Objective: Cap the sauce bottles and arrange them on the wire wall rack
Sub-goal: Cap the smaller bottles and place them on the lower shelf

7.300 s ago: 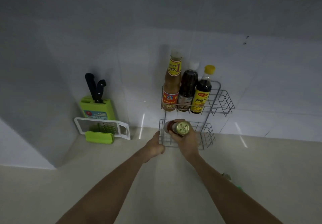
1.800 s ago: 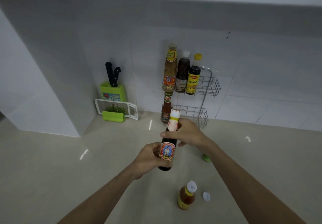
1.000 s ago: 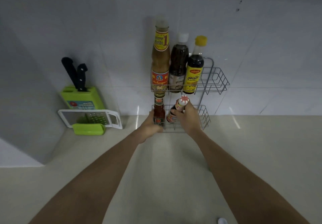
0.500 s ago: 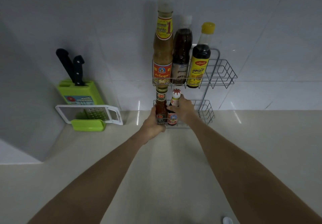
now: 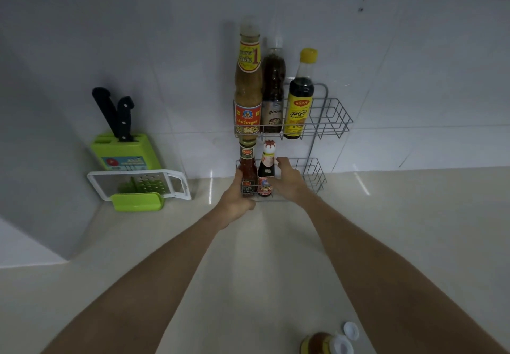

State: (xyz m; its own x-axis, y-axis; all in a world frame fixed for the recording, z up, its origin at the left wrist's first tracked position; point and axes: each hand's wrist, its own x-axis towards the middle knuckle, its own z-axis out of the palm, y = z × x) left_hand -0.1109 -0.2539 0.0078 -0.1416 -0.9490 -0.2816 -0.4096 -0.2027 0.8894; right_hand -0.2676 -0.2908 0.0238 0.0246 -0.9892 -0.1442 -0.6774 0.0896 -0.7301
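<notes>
An amber bottle (image 5: 317,342) is cut off by the bottom edge, well in front of the wire rack (image 5: 326,97). Its white top is blurred, and a loose white cap (image 5: 351,330) is seen just beside it. The front left corner of the rack's lower basket (image 5: 314,173) is hidden by the left hand (image 5: 237,199), which is curled round that corner with the thumb laid against the red sauce bottle (image 5: 247,169). The white-capped bottle (image 5: 266,173) is stood upright in the lower basket, touching the red one's right side, and is held low down by the curled fingers of the right hand (image 5: 288,182).

The rack is formed of thin grey wire bent into two open baskets. In the upper basket (image 5: 335,118) three taller bottles are lined up at the left end: a tan sauce bottle (image 5: 248,86), a dark bottle (image 5: 273,89) and a yellow-capped bottle (image 5: 299,97).

A glossy beige counter (image 5: 276,257) is spread below the rack, and pale glazed wall tiles (image 5: 414,78) are seen behind it. Left of the rack a green plastic knife block (image 5: 124,151) is stood against the wall, with two black handles raised from it. A white-framed grater (image 5: 138,185) is propped in front of it.
</notes>
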